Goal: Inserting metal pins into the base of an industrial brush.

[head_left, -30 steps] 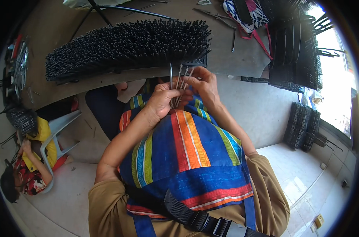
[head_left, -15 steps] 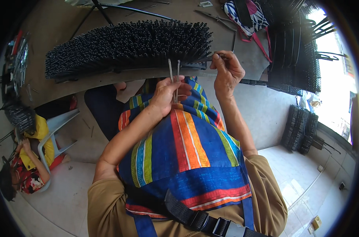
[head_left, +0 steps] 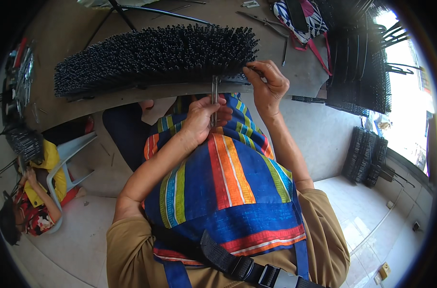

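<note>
My left hand point(head_left: 204, 115) is closed around a slim, two-pronged metal tool like tweezers point(head_left: 214, 91). Its prongs stand nearly together, with their tips at the front edge of a long dense block of thin black upright pieces point(head_left: 156, 55). At the block's right end my right hand point(head_left: 269, 85) pinches with thumb and forefinger. A short dark, thin piece point(head_left: 256, 71) shows at those fingertips; its kind is too small to make out. The block lies along the near edge of the brown table point(head_left: 103, 98).
Pliers point(head_left: 266, 21) and a patterned cloth bag point(head_left: 300, 21) lie on the table's far right. Black mesh racks point(head_left: 357, 67) stand beyond them. At left, another person point(head_left: 33, 201) sits by a pale chair point(head_left: 74, 153). Stacked black metalwork point(head_left: 365, 156) rests near the right wall.
My right hand has moved left, closer to the block's right end. The prongs in my left hand, spread before, have come together and tilted less.
</note>
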A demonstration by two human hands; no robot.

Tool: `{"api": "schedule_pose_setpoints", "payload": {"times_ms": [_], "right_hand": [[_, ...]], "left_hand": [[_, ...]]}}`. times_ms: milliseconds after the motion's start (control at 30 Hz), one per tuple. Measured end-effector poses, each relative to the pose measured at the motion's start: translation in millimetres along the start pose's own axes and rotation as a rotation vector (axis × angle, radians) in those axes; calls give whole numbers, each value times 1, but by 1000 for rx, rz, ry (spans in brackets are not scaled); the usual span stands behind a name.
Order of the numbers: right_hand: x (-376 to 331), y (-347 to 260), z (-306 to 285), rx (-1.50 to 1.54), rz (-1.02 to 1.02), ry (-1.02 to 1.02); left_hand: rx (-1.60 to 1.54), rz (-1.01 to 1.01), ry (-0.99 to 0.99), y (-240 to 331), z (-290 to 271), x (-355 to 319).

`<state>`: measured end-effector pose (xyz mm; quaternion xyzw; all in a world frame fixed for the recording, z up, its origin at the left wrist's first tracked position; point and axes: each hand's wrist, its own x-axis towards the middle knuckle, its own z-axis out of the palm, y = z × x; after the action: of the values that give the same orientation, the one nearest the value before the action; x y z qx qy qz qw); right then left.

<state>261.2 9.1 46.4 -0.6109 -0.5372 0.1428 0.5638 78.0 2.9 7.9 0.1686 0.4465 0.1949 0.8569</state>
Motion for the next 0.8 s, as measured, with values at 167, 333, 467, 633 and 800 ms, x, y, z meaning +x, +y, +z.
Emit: {"api": "schedule_pose_setpoints", "payload": {"times_ms": [167, 333, 467, 633, 800], "right_hand": [[-2, -5, 3, -41, -58, -23], [-4, -5, 4, -104, -130, -28], [-6, -10, 0, -111, -210, -61], [-10, -3, -4, -74, -190, -53], [-9, -2, -6, -21, -37, -72]], "left_hand": [[27, 28, -1, 2, -2, -2], [-42, -22, -38, 1, -4, -1], [-24, 8, -44, 1, -4, -2], [3, 39, -33, 0, -2, -2], [-7, 24, -21, 3, -1, -2]]}}
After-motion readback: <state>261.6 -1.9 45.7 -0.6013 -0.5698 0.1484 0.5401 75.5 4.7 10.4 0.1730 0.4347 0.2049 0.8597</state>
